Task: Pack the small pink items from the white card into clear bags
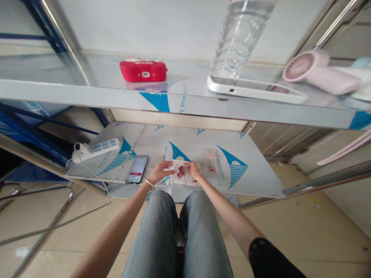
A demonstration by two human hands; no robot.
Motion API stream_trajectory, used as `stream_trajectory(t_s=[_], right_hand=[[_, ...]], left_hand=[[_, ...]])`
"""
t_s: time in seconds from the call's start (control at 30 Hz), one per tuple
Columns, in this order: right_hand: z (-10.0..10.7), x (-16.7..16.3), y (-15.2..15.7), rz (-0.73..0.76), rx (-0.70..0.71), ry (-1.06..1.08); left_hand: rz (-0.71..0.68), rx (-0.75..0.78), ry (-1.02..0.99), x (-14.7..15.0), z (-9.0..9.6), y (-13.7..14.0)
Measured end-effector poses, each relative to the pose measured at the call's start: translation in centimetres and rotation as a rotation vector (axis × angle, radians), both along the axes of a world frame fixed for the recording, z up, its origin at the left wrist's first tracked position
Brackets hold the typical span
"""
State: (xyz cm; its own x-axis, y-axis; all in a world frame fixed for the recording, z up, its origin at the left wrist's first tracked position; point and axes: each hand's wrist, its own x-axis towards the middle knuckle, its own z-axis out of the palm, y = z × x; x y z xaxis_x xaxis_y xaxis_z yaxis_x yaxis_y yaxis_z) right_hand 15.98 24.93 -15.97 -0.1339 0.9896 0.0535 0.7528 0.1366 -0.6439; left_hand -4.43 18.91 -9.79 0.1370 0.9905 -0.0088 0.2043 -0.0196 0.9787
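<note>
On the lower shelf, a small dark red item with white specks lies on a crumpled whitish plastic or cloth piece. It is too small to tell its kind. My left hand reaches in from the left, thumb and fingers apart, with the fingertips beside the whitish piece. From the other side, my right hand has its fingers bent together at the red item's upper right edge. What those fingers pinch, if anything, is hidden.
Left of my hands lies a phone, with a power strip beyond. A clear packet lies to the right. The upper shelf bears a red case, a water bottle, a white phone and a pink fan.
</note>
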Motion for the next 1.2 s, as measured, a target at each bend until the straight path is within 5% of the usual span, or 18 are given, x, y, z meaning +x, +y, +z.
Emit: stream_trajectory(t_s=[0.3, 0.53, 0.67, 0.93, 1.03, 1.2], right_hand=[[-0.6, 0.4, -0.5, 0.089, 0.053, -0.118], [-0.2, 0.7, -0.6, -0.053, 0.058, -0.033], [1.8, 0.4, -0.5, -0.112, 0.120, 0.181], [7.3, -1.6, -3.1, 0.069, 0.212, 0.372], [7.1, -1.6, -3.4, 0.108, 0.135, 0.406], [4.1, -0.7, -3.4, -0.033, 0.073, 0.474]], left_hand=[[0.005, -0.006, -0.034, -0.5, -0.6, 0.3], [0.005, -0.021, -0.060, -0.1, 0.0, 0.1], [-0.010, -0.008, -0.035, 0.2, 0.7, -0.1], [-0.047, 0.000, -0.023, 0.8, 0.3, 0.2], [-0.033, 0.005, -0.047, 0.8, 0.0, 0.1], [-0.008, -0.001, -0.076, 0.6, 0.0, -0.1]])
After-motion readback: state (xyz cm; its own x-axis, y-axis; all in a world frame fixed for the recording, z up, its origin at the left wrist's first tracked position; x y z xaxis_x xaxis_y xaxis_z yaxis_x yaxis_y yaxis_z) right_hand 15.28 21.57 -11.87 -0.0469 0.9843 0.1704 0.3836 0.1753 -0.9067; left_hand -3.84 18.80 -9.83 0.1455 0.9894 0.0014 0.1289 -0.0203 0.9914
